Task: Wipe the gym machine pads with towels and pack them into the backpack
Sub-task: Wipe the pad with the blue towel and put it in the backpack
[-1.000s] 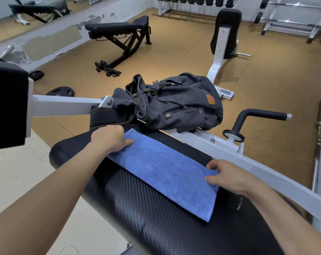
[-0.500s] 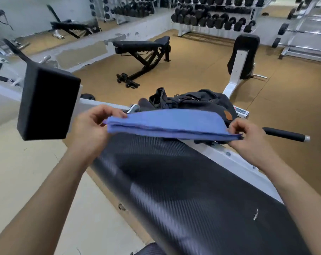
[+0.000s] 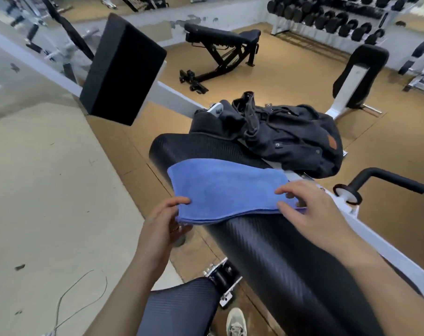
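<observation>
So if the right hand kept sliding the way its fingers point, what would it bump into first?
Probably just more blue towel: the right hand points leftward across it, toward the left hand holding the far edge. Depth is unclear.

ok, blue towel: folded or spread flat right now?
Folded. The blue towel lies on the black pad with stacked layer edges showing along its near side, left hand pinching one corner, right hand on the other.
</observation>
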Action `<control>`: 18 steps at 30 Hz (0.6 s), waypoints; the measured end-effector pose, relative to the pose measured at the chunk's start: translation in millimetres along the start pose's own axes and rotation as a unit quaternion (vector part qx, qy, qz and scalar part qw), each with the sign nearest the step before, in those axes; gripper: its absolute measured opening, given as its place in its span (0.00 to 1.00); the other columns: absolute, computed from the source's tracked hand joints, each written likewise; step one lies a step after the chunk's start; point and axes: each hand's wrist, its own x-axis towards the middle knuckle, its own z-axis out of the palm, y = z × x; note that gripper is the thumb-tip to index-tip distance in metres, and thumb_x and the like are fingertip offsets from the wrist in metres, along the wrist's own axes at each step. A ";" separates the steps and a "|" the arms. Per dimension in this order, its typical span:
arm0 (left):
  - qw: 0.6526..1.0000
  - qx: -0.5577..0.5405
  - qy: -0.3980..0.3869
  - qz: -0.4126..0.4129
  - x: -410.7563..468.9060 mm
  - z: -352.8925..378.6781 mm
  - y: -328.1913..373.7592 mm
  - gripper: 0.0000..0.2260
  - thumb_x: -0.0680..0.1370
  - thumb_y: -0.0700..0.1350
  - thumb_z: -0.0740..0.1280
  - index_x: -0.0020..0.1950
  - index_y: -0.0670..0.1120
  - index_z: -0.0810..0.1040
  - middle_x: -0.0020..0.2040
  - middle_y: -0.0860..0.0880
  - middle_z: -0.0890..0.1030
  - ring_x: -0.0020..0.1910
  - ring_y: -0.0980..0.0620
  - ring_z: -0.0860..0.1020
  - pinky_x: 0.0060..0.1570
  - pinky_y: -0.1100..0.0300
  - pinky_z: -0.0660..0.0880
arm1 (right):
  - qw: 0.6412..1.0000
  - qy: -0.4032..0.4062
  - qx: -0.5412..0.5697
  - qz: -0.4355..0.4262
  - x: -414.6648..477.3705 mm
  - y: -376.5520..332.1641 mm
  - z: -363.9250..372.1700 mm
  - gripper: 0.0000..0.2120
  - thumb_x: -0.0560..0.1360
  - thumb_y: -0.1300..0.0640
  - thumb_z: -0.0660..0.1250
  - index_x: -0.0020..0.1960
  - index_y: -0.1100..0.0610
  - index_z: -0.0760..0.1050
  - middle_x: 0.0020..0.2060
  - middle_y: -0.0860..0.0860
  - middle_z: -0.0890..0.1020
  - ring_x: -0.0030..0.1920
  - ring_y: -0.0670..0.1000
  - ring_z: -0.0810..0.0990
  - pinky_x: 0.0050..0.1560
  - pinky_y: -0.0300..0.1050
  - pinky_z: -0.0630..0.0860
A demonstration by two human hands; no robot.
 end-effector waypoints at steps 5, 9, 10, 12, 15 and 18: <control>0.999 -0.023 -0.038 0.006 -0.8 7.7 10.6 0.11 0.71 0.41 0.73 0.52 0.49 0.83 0.58 0.45 0.82 0.45 0.47 0.79 0.42 0.54 0.72 | 0.980 -0.132 -0.117 -0.096 -5.3 -56.1 24.8 0.29 0.70 0.40 0.70 0.69 0.43 0.68 0.65 0.44 0.69 0.67 0.45 0.67 0.65 0.48 0.67; 0.994 -0.018 -0.087 0.061 -11.2 11.8 21.5 0.24 0.70 0.33 0.73 0.61 0.55 0.81 0.53 0.47 0.82 0.35 0.50 0.74 0.30 0.60 0.72 | 0.956 -0.138 -0.229 -0.121 -4.2 -78.4 56.8 0.36 0.72 0.39 0.61 0.76 0.41 0.51 0.76 0.50 0.57 0.75 0.52 0.57 0.69 0.57 0.60; 0.994 -0.021 -0.088 0.069 -15.1 8.8 24.0 0.26 0.69 0.33 0.73 0.62 0.56 0.80 0.52 0.48 0.82 0.34 0.51 0.73 0.30 0.60 0.71 | 0.959 -0.136 -0.218 -0.119 -3.2 -84.2 61.3 0.35 0.73 0.42 0.58 0.77 0.41 0.49 0.77 0.50 0.55 0.76 0.52 0.55 0.70 0.56 0.59; 0.994 0.001 -0.073 0.085 -24.4 -2.0 25.1 0.29 0.69 0.33 0.73 0.64 0.58 0.78 0.52 0.54 0.82 0.35 0.56 0.75 0.31 0.63 0.71 | 0.960 -0.172 -0.191 -0.110 -0.9 -89.6 63.3 0.34 0.76 0.46 0.56 0.78 0.40 0.45 0.79 0.47 0.50 0.78 0.50 0.48 0.74 0.54 0.55; 0.994 0.035 -0.051 0.095 -32.4 -19.3 13.5 0.31 0.73 0.30 0.69 0.68 0.59 0.74 0.60 0.57 0.80 0.44 0.62 0.80 0.35 0.67 0.75 | 0.947 -0.250 -0.165 -0.114 4.3 -89.9 44.8 0.32 0.73 0.46 0.61 0.75 0.38 0.57 0.77 0.39 0.55 0.77 0.43 0.51 0.74 0.49 0.56; 0.996 0.027 -0.029 0.082 -29.3 -23.6 -2.3 0.30 0.72 0.31 0.71 0.66 0.59 0.75 0.64 0.57 0.79 0.58 0.59 0.79 0.54 0.58 0.79 | 0.974 -0.220 0.030 -0.032 26.6 -93.4 29.2 0.20 0.73 0.50 0.66 0.65 0.42 0.75 0.64 0.37 0.75 0.64 0.36 0.70 0.65 0.40 0.68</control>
